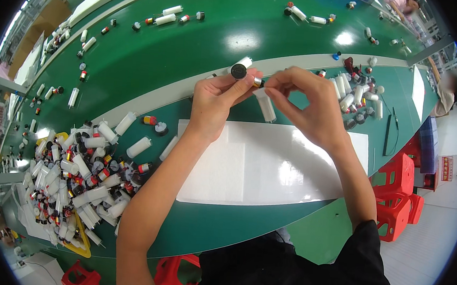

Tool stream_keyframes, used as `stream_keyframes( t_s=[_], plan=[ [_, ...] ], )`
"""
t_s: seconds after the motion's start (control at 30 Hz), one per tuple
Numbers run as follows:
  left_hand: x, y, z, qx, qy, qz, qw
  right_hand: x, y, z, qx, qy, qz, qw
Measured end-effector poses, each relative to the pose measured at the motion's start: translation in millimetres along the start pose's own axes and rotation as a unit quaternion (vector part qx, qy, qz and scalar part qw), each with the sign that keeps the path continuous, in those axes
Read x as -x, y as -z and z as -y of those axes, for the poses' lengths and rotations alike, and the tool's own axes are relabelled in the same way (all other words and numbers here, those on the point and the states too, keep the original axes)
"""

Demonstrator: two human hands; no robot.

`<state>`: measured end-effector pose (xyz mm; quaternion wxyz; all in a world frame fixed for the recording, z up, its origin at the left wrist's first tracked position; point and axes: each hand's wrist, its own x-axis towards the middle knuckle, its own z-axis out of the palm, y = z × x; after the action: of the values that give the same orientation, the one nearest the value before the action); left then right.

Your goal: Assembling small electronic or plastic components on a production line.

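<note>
My left hand (214,100) is raised over the work table, its fingers and thumb closed round a part with a round black cap (238,71). A small gold-and-black cylinder (257,82) sticks out between its fingertips and my right hand. My right hand (312,102) is closed in a pinch at that cylinder's end; what lies between its fingertips is too small to make out. Just below the pinch is a white plastic tube (266,107); whether it is held or lies on the table I cannot tell. Behind the black cap shows another white tube (243,63).
A glossy white sheet (269,169) lies under my forearms. Left is a big heap of white tubes and small cylinders (86,169) around a yellow tray (85,238); more parts (356,93) lie at right, near a thin dark tool (395,120). Beyond a pale rail runs a green surface (214,46).
</note>
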<state>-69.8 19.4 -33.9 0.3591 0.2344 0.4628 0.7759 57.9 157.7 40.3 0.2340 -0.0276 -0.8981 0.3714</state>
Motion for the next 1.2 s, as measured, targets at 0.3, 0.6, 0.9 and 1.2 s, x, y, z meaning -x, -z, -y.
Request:
stream_keyframes(
  t_s=[0.3,0.6,0.9,1.2],
  plan=[
    [-1.4,4.2,2.0,0.035,0.013,0.007,0.999,-11.2,-16.6,-18.9,-0.063,-0.042,0.009,0.997],
    [2.6,-0.7,6.8,-0.01,-0.023,-0.009,1.0,-5.0,-18.2,-16.4,-0.2,-0.181,-0.015,0.963],
    [4.2,-13.5,2.3,-0.191,-0.093,0.043,0.976,-1.7,27.2,-38.7,-0.299,-0.277,0.204,0.89],
    [1.0,-17.4,4.3,-0.258,-0.072,0.05,0.962,-69.7,157.6,-227.0,0.443,-0.083,-0.231,0.862]
  ],
)
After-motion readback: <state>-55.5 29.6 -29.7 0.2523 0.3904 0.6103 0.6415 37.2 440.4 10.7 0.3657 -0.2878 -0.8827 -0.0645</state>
